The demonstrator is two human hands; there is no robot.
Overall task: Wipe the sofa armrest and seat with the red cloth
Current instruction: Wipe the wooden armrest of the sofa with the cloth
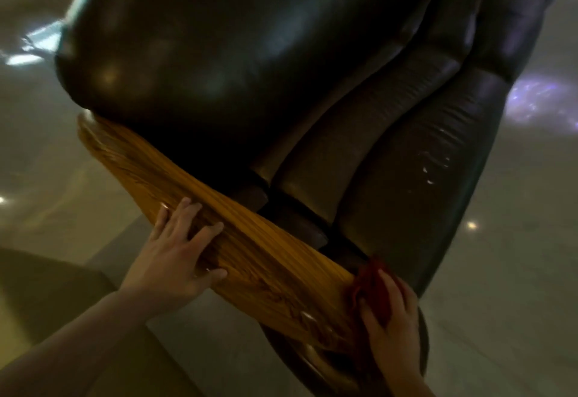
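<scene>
A dark leather sofa (237,52) fills the upper frame, its seat cushions (403,184) running toward the right. A glossy wooden armrest (256,256) crosses diagonally from upper left to lower right. My left hand (175,256) lies flat on the armrest's middle, fingers spread, holding nothing. My right hand (391,318) presses the bunched red cloth (370,281) onto the armrest's near end, beside the seat's front edge. Part of the cloth is hidden under my palm.
Shiny pale floor tiles (500,271) surround the sofa, with light reflections at the left and right. A darker mat or floor strip (53,296) lies at the lower left. The frame is motion-blurred.
</scene>
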